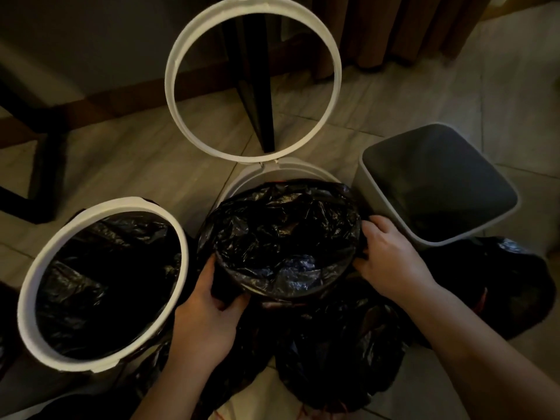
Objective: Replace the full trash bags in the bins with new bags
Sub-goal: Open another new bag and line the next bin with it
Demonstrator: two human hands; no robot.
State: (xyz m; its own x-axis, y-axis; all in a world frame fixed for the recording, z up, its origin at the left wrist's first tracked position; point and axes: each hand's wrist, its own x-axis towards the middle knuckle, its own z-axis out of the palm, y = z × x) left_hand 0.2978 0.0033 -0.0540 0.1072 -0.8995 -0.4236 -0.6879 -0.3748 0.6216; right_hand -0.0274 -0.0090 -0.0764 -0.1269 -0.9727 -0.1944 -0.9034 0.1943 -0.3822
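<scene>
Both hands fitting black bag over middle bin rim

Black bag (pixel 281 237) sits in the middle bin (pixel 272 174), its edge folded over the rim. Left hand (pixel 206 310) pinches the bag edge at the near-left rim, and right hand (pixel 391 262) curls round the bag edge at the right rim. White ring (pixel 171 86) is hinged up behind the bin. Lined round bin (pixel 27 298) to its left, square grey bin (pixel 436 165) to its right, full bags (pixel 339 353) on the floor (pixel 136 165) in front.

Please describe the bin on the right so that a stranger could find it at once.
Three bins stand on the pale tiled floor. The rightmost, beside the right hand, is the grey square plastic bin. Unlike the two round white bins, lined with black plastic bags, it has corners and a bare rim.
</scene>
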